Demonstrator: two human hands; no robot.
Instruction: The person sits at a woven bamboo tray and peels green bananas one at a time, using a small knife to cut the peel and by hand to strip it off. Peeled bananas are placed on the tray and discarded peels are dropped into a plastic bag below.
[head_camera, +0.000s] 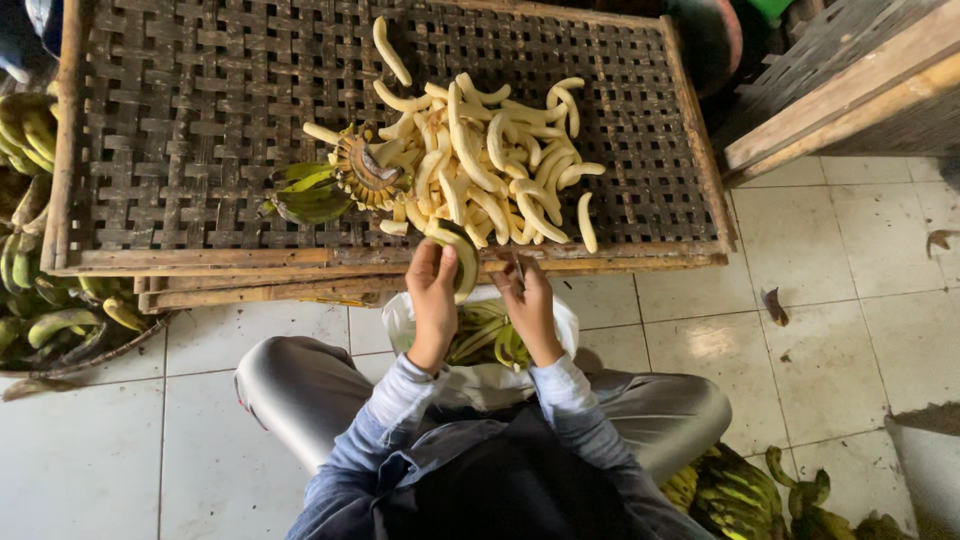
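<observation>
My left hand (434, 292) grips a partly peeled green banana (462, 258) just in front of the woven tray's near edge. My right hand (527, 298) is closed around a small dark tool, likely a knife (516, 265), held close beside the banana. A pile of peeled pale bananas (490, 160) lies on the woven bamboo tray (200, 120). Next to the pile sits a bunch of green bananas (320, 190) with its cut stalk facing me. Under my hands a white plastic bag (480, 345) holds green peels.
Green banana bunches fill a basket at the left (50, 300) and lie on the tiled floor at lower right (740, 490). Wooden planks (850, 90) stand at upper right. My crossed legs in grey trousers (300, 390) rest on the white tiles.
</observation>
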